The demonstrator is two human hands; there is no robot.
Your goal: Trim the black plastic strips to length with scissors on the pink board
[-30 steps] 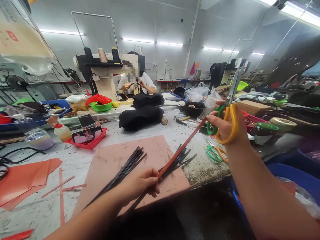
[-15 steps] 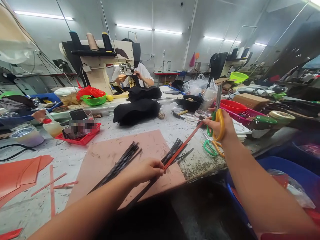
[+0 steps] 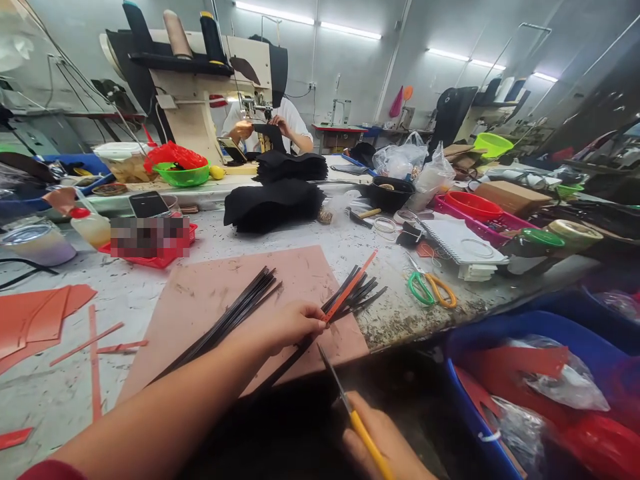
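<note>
My left hand [image 3: 300, 325] is closed in a pinch on a narrow red strip [image 3: 356, 287], which slants up to the right over a bundle of black strips [image 3: 367, 293]. One long black strip [image 3: 277, 369] also runs below these fingers toward the table's front edge. My right hand [image 3: 380, 427] grips yellow-handled scissors [image 3: 345, 397], whose blades point up toward the left fingertips from beyond the edge. A second bundle of black strips [image 3: 227, 327] lies beside my left forearm on the pinkish board [image 3: 193, 287].
Green-and-orange scissors [image 3: 433, 290] and a spiral notebook [image 3: 457, 240] lie on the right. Red pieces [image 3: 35, 320] lie far left. Black cut pieces [image 3: 273, 203] are stacked behind the board. A blue bin [image 3: 453, 380] stands lower right. Across, a person [image 3: 290, 123] works at a sewing machine.
My right hand has let go of the red strip's far end and swung down toward me with the scissors. My left hand keeps its pinch. The view has shifted slightly.
</note>
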